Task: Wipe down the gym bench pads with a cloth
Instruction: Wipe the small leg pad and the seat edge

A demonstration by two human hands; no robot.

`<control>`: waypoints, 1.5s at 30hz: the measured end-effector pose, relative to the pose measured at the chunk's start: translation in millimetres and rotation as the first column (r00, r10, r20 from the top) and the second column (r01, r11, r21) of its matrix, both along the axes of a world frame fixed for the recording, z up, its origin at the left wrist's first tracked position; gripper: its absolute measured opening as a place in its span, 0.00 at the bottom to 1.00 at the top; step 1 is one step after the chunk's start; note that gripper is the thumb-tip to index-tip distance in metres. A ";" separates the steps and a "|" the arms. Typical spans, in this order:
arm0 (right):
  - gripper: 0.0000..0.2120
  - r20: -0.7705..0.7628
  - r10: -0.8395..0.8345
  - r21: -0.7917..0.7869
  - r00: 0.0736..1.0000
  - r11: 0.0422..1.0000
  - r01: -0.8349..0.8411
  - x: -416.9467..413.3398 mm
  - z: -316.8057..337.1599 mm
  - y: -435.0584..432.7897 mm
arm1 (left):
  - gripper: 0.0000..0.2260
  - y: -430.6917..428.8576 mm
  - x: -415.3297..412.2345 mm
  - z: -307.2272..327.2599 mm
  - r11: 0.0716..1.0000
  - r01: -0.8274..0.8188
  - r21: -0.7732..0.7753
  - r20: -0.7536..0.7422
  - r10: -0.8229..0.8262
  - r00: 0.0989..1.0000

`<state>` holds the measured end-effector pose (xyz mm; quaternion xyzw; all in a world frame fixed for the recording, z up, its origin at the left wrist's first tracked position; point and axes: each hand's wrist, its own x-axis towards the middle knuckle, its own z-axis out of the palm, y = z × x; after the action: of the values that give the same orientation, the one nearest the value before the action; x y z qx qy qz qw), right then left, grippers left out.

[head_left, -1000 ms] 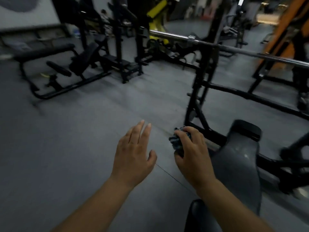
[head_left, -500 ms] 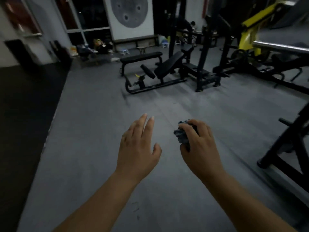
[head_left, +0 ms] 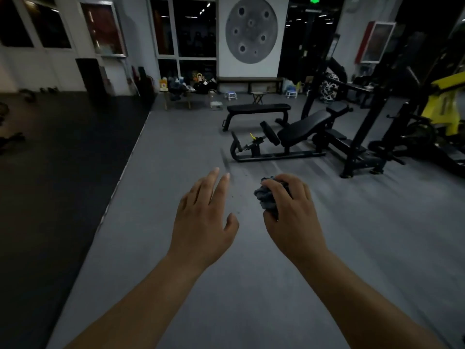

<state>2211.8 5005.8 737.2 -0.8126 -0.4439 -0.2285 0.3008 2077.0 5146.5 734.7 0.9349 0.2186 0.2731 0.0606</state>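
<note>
My right hand [head_left: 289,212] grips a bunched grey-blue cloth [head_left: 265,195], held out in front of me above the grey floor. Beside it on the left, my left hand [head_left: 203,217] is stretched out flat with straight fingers and holds nothing. Ahead, well beyond both hands, stands a flat black bench [head_left: 259,108]. In front of that one, to the right, is an inclined black bench [head_left: 302,128] with leg rollers, on a black frame.
A black rack [head_left: 362,137] stands right of the inclined bench, with a yellow machine [head_left: 442,107] behind it. Black floor mat [head_left: 50,172] covers the left side. Stools, bags and a low table sit along the far wall. Grey floor [head_left: 176,159] lies between me and the benches.
The view has swung left, away from the near bench pad and barbell rack at the right. The two far benches now sit ahead. My hands keep the same pose, the right still holding the cloth.
</note>
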 end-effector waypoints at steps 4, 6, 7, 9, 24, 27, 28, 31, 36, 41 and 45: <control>0.23 0.021 0.010 0.010 1.000 1.000 -0.011 41.2 0.2 63.4 | 0.33 60.3 35.8 -3.2 1.000 -0.016 -0.001 0.006 0.016 1.000; 0.23 0.026 0.021 0.024 0.999 0.999 -0.021 68.1 -3.3 96.8 | 0.33 91.3 62.1 -4.4 1.000 -0.021 0.007 -0.001 0.021 1.000; 0.23 0.029 0.027 0.033 0.999 0.999 -0.028 83.3 -5.0 114.3 | 0.34 107.6 77.2 -4.5 1.000 -0.027 0.015 -0.006 0.027 1.000; 0.23 0.027 0.033 0.046 0.999 0.998 -0.034 116.7 -7.7 150.3 | 0.34 141.5 109.9 -3.9 0.998 -0.040 0.039 -0.009 0.041 0.999; 0.25 0.017 0.135 0.054 0.991 0.989 -0.136 351.8 9.4 497.9 | 0.35 473.1 333.9 13.8 0.988 -0.142 0.065 0.025 0.141 0.990; 0.24 0.038 0.117 0.051 0.992 0.992 -0.118 389.4 6.9 579.0 | 0.35 558.9 373.8 10.3 0.992 -0.101 0.072 0.025 0.100 0.995; 0.23 0.029 0.107 0.053 0.994 0.993 -0.108 401.3 7.6 604.7 | 0.35 586.2 388.0 11.1 0.994 -0.081 0.070 0.013 0.080 0.997; 0.24 0.006 0.083 0.053 0.997 0.995 -0.083 435.5 10.8 673.5 | 0.34 658.4 428.3 17.8 0.997 -0.035 0.066 -0.003 0.035 0.999; 0.25 -0.013 0.046 0.079 0.999 0.996 -0.045 502.4 25.6 769.0 | 0.34 763.2 503.7 35.9 0.997 0.023 0.077 -0.006 -0.023 1.000; 0.25 -0.024 0.015 0.094 1.000 0.995 -0.013 594.0 12.8 863.6 | 0.34 858.0 601.9 22.4 0.996 0.050 0.080 0.003 -0.051 0.999; 0.25 -0.031 0.013 0.115 0.999 0.993 -0.009 686.9 3.9 949.1 | 0.34 940.4 690.9 15.8 0.996 0.055 0.068 -0.030 -0.053 0.998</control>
<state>2898.8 5954.9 741.1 -0.7949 -0.4297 -0.2389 0.3555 2767.9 6086.9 750.5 0.9457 0.1843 0.2657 0.0328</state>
